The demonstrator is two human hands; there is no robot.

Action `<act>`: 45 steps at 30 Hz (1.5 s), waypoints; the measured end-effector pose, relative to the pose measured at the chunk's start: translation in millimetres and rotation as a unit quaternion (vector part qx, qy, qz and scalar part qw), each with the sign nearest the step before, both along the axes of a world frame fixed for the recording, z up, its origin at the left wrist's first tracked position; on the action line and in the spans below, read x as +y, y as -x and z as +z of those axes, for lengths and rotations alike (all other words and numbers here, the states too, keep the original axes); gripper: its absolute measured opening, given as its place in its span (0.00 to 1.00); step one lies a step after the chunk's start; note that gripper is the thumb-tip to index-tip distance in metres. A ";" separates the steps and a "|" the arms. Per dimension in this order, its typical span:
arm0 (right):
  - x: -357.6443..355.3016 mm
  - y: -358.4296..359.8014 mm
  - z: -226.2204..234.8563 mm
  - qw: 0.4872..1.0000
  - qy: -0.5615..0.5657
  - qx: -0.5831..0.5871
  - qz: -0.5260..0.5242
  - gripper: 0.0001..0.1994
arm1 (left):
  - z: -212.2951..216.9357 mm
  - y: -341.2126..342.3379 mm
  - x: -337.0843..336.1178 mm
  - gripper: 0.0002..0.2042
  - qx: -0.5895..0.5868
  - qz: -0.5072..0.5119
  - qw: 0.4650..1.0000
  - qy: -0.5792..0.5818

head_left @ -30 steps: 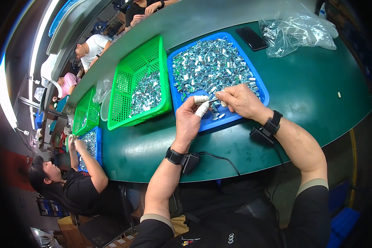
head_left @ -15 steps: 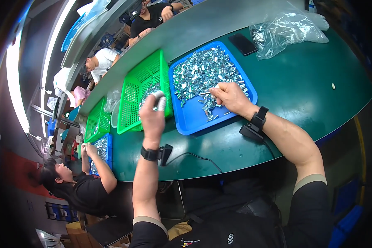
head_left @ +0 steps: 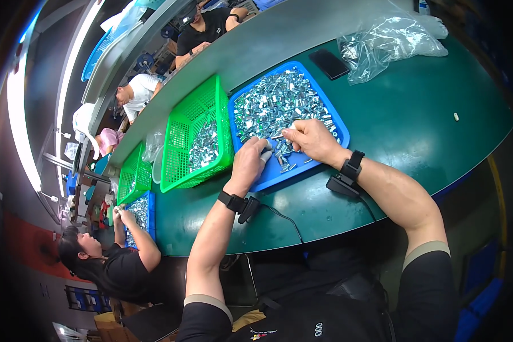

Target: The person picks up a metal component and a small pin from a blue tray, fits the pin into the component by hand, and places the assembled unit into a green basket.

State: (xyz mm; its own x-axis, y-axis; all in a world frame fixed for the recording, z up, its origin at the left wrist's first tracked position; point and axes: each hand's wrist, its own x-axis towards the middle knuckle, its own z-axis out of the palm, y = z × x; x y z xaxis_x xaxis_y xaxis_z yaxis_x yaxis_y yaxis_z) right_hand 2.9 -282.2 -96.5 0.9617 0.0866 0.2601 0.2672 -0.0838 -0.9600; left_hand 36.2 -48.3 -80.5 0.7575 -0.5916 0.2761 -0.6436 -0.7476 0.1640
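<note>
Small shiny metal pieces (head_left: 285, 94) fill most of a blue tray (head_left: 272, 175) on the green table. Over the tray's near right part, my right hand (head_left: 315, 141) is closed, pinching a small metal piece (head_left: 276, 137) that sticks out toward the left. My left hand (head_left: 248, 164) is at the tray's near left rim with fingers curled and white coverings on some fingertips. Whatever it may hold is hidden. Left of the tray stands a green perforated basket (head_left: 172, 139), with more metal pieces (head_left: 205, 147) inside. Both my wrists wear black straps with small devices.
A phone (head_left: 329, 63) and a clear plastic bag (head_left: 387, 45) lie beyond the tray. One small pale piece (head_left: 456, 117) sits at the right. A cable (head_left: 285, 216) runs from my left wrist. Leftward are another green basket (head_left: 132, 171) and a co-worker (head_left: 119, 262) at a blue tray.
My left hand has come from over the green basket rightward and down to the blue tray's rim. My right hand stays over the tray, still pinching. The view has shifted slightly.
</note>
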 end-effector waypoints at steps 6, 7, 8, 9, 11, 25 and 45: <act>-2.1 1.5 -1.3 0.996 0.093 0.002 0.001 0.19 | -3.5 8.0 -2.1 0.09 0.011 0.022 0.999 0.046; -1.3 1.7 0.6 0.993 0.116 -0.001 -0.001 0.18 | -3.9 8.9 -1.1 0.09 -0.007 0.019 0.999 0.033; 1.0 2.5 1.2 0.993 0.118 -0.001 0.002 0.18 | -5.5 10.5 0.8 0.09 -0.007 0.022 0.999 0.035; 4.0 4.8 1.2 0.992 0.123 0.000 0.002 0.18 | -7.8 13.5 3.3 0.09 0.033 0.029 0.995 0.089; 4.8 7.8 0.7 0.991 0.135 0.003 -0.007 0.16 | -9.4 17.6 0.9 0.09 0.116 0.036 0.973 0.197; 2.9 4.6 2.6 0.987 0.158 -0.002 0.007 0.18 | -11.9 19.2 0.2 0.10 0.117 -0.037 0.953 0.277; 1.8 4.6 2.6 0.989 0.147 -0.002 0.033 0.22 | 48.3 45.5 31.6 0.09 -0.127 -0.032 0.977 0.170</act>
